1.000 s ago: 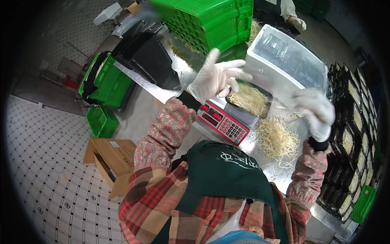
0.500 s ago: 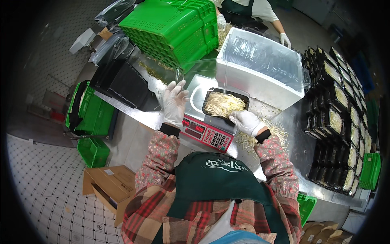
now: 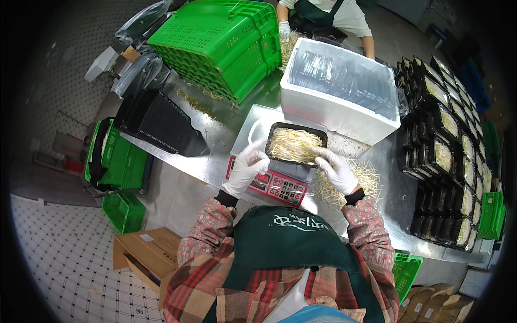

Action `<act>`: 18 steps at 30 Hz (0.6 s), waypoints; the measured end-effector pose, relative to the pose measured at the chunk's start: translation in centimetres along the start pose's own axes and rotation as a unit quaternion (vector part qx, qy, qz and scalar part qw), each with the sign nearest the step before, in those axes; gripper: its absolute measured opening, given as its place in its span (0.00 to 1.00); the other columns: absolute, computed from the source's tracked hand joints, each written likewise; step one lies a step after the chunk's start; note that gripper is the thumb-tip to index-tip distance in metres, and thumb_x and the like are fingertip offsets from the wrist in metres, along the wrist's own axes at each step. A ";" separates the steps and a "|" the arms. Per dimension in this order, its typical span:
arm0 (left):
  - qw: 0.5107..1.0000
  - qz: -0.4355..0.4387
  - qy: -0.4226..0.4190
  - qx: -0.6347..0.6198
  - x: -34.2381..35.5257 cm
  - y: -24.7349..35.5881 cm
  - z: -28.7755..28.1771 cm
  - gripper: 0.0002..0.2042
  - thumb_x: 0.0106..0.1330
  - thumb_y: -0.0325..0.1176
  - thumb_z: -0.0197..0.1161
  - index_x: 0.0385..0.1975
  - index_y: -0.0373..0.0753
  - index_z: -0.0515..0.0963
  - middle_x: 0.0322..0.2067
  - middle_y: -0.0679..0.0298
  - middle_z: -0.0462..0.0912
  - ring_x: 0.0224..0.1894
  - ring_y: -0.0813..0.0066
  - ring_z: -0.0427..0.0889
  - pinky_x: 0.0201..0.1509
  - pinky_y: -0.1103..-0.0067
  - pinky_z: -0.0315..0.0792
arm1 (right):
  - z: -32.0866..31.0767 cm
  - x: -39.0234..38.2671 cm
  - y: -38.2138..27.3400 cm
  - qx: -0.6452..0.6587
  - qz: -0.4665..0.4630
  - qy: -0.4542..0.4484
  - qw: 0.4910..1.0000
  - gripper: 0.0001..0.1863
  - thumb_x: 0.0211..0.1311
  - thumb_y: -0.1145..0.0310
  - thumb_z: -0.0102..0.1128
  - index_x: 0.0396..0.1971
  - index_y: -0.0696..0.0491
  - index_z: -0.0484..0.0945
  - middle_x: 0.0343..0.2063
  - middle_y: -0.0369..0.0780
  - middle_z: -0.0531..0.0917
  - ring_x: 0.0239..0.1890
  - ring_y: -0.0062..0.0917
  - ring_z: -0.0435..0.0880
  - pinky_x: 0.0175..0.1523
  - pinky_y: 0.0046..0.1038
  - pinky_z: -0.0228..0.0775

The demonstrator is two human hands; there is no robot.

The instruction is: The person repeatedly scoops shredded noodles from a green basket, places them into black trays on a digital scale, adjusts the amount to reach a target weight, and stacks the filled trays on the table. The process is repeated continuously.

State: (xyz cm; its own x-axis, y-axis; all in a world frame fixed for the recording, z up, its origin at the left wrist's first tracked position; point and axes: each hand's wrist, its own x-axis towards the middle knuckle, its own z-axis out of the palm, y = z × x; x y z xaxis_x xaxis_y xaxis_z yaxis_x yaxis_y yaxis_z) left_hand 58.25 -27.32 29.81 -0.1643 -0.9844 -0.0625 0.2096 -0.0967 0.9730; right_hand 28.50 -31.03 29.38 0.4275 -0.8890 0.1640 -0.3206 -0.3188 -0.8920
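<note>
A black plastic tray [image 3: 299, 162] full of pale bean sprouts [image 3: 293, 144] sits on the pan of a red-fronted digital scale [image 3: 280, 188]. At the tray's near left corner my left hand [image 3: 249, 169], in a white glove, is closed in a pinch on a clear plastic lid, faintly seen over the near side of the tray and the scale's keypad. My gloved right hand [image 3: 336, 169] pinches at the near right corner, where the lid's edge and the tray's rim overlap and are hard to separate. Loose sprouts [image 3: 353, 183] lie on the steel table beneath it.
A white foam box [image 3: 328, 116] of clear lids stands behind the scale, beside a tilted green crate [image 3: 226, 54]. Black trays [image 3: 161, 121] are stacked at left; filled packs [image 3: 444, 156] pile up at right. Across the table is a co-worker [image 3: 323, 16] in white gloves.
My left hand has brought the clear lid down and toward the tray, from upright above its left side. My right hand has shifted slightly at the tray's right corner. The co-worker's arm has moved.
</note>
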 end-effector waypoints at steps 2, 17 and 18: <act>0.997 -0.009 0.022 0.068 1.2 -2.2 -1.1 0.21 0.65 0.21 0.61 0.58 0.31 0.70 0.37 0.65 0.79 0.34 0.81 0.79 0.43 0.85 0.75 | 0.3 0.3 1.3 -0.102 -0.052 0.016 0.993 0.15 0.69 0.64 0.56 0.53 0.49 0.79 0.40 0.46 0.85 0.39 0.37 0.86 0.44 0.31 0.77; 0.993 0.044 0.061 0.091 13.2 -9.1 -3.5 0.15 0.67 0.27 0.61 0.52 0.28 0.78 0.45 0.64 0.82 0.49 0.77 0.79 0.56 0.83 0.70 | 1.1 7.7 11.5 0.033 0.167 0.124 0.978 0.21 0.64 0.52 0.62 0.39 0.57 0.84 0.28 0.39 0.87 0.32 0.26 0.84 0.42 0.29 0.73; 0.994 0.029 0.043 0.093 13.2 -8.6 -3.4 0.15 0.66 0.24 0.61 0.51 0.29 0.78 0.43 0.63 0.83 0.47 0.77 0.79 0.55 0.83 0.71 | 1.4 7.6 11.6 0.155 0.187 0.141 0.960 0.16 0.62 0.58 0.67 0.30 0.58 0.83 0.26 0.31 0.83 0.29 0.15 0.77 0.38 0.22 0.69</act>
State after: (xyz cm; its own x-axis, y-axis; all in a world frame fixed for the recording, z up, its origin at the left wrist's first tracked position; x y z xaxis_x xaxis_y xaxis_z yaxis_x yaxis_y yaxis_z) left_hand 57.55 -39.99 19.84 -0.0726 -0.9972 -0.0157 0.0327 -0.0181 0.9993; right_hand 29.21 -41.07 19.67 0.0727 -0.9898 -0.1227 -0.1218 0.1133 -0.9861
